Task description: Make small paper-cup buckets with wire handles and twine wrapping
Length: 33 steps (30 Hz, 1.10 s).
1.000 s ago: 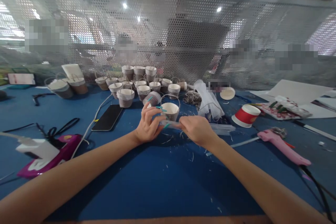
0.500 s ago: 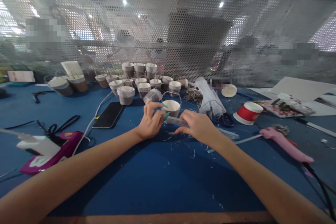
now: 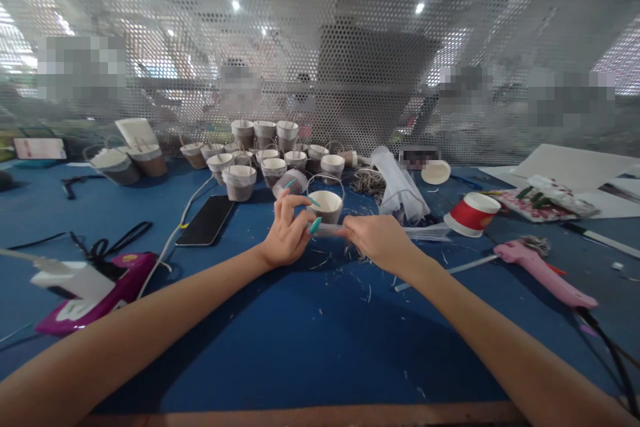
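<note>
Left hand [image 3: 286, 237]: thumb and fingertips pinched narrowly on the left end of the clear stick [image 3: 327, 229], the other fingers raised.
Right hand [image 3: 379, 242]: curled closed around the stick's right end, knuckles up.
Clear stick: level between the two hands, just above the blue table [image 3: 310, 340], at the middle of the view.
Handled cup [image 3: 325, 205]: upright at 12 o'clock from the stick, just behind it.
Cup cluster [image 3: 265, 153]: further back at 11 o'clock, by the mesh screen.
Phone [image 3: 205, 221]: face down at 9 o'clock from the left hand.
Bundle of sticks [image 3: 397, 183]: at 1 o'clock from the right hand.
Red cup [image 3: 471, 213]: at 2 o'clock, tilted.
Pink glue gun [image 3: 543, 273]: lying at 3 o'clock, well apart.
</note>
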Available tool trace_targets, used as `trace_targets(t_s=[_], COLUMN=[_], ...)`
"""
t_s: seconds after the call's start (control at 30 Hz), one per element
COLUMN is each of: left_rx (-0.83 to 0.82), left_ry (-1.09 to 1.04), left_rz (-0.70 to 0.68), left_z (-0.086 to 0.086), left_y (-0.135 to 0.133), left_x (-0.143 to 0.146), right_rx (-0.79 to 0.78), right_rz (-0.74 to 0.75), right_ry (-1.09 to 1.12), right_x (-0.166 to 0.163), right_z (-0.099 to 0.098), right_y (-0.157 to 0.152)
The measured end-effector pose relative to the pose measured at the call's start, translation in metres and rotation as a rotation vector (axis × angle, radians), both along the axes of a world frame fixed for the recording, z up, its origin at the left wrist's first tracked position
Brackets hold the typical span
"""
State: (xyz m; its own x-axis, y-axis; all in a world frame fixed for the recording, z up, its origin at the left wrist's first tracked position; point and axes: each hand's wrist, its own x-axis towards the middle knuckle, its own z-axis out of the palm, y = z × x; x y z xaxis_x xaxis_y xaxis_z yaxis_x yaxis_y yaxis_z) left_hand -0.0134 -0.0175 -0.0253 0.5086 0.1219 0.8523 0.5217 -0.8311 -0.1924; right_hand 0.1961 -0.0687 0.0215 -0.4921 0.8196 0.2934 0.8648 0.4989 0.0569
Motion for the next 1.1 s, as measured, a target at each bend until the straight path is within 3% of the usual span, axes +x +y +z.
trace_targets(t_s=[0.13,0.4,0.87,1.1], left_rx=[-0.007,-0.118,-0.372,-0.401], left_ry=[-0.032,-0.177,0.088,0.099], left_rz=[0.027,-0.029,-0.176,-0.16], left_z=[-0.001,-0.002,0.001,-0.003], left_y=[0.001,0.007,0.016,0.021], left_x=[0.002,0.001,-0.009,-0.008], right_rx=[0.008,0.014,0.263,0.374], right_rz=[0.035,-0.062,-0.014,0.012], right_ry=[0.046,0.028,-0.008,-0.055], right_x=[0.0,-0.001,0.004,0.005], right_z=[-0.003,-0.003,-0.018,-0.026], right_y=[0.001,0.007,0.02,0.024])
